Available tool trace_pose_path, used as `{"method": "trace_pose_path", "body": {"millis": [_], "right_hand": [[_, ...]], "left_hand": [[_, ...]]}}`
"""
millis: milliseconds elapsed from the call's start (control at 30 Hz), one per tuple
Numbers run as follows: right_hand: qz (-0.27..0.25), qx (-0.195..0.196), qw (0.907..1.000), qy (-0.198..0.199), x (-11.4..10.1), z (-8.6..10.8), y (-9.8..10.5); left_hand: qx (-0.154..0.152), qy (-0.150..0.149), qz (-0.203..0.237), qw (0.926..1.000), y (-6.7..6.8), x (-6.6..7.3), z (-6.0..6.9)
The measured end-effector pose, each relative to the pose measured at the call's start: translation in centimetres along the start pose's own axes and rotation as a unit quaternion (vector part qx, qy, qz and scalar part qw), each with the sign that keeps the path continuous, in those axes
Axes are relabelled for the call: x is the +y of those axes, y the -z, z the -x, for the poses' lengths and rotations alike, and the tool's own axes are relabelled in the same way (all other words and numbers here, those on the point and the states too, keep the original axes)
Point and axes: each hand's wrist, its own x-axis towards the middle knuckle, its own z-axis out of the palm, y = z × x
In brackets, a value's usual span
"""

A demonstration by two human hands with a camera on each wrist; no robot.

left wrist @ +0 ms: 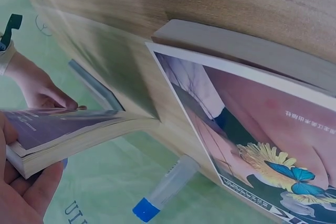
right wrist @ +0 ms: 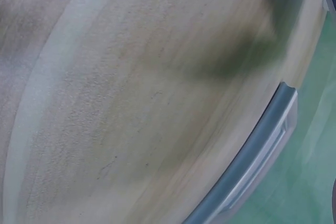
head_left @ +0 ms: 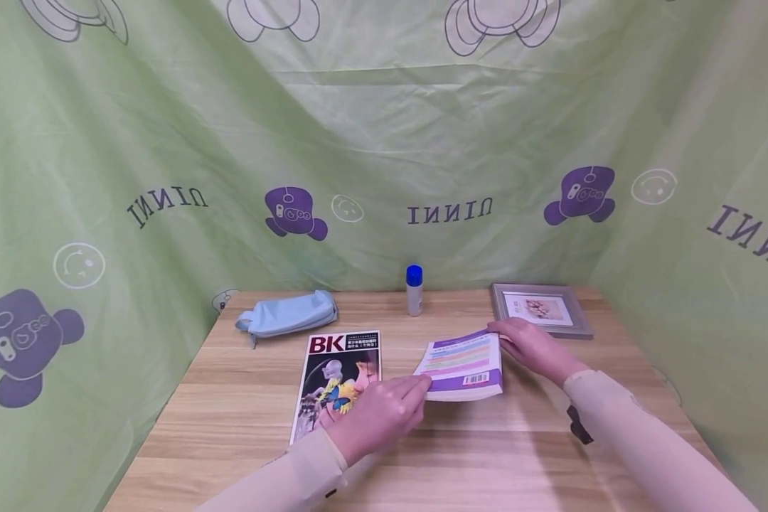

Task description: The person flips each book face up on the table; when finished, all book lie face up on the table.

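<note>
A purple-and-white paperback book (head_left: 464, 355) is held up over the table between both hands. My left hand (head_left: 379, 416) pinches its near left corner, with the thumb on one face and curled fingers beneath, as the left wrist view shows. On the far right edge, my right hand (head_left: 540, 348) grips the book, fingers partly hidden. The book tilts, and its page block (left wrist: 79, 142) shows in the left wrist view. Partly behind my left forearm lies a thick book marked BK (head_left: 316, 377), its cover bearing flowers and a blue butterfly. The right wrist view misses the right hand's grip.
At the back left lies a light blue pencil case (head_left: 288, 315). A glue stick (head_left: 414, 291) with a blue cap stands upright at the back middle. Just beyond my right hand lies a grey picture frame (head_left: 582, 323). Green printed cloth (head_left: 384, 142) encloses the wooden table (head_left: 230, 427).
</note>
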Motion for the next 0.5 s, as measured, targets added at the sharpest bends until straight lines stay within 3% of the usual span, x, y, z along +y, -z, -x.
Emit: {"method": "trace_pose_path", "body": {"millis": [267,500], "right_hand": [[0.001,-0.024,0.9994,-0.025,-0.4,-0.5,1.0],[0.000,-0.012,0.9999,-0.011,-0.4,-0.5,1.1]], "left_hand": [[0.008,0.006,0.004,0.9999,0.3,-0.1,-0.1],[0.014,0.014,-0.003,0.9998,0.4,-0.2,0.1]]}}
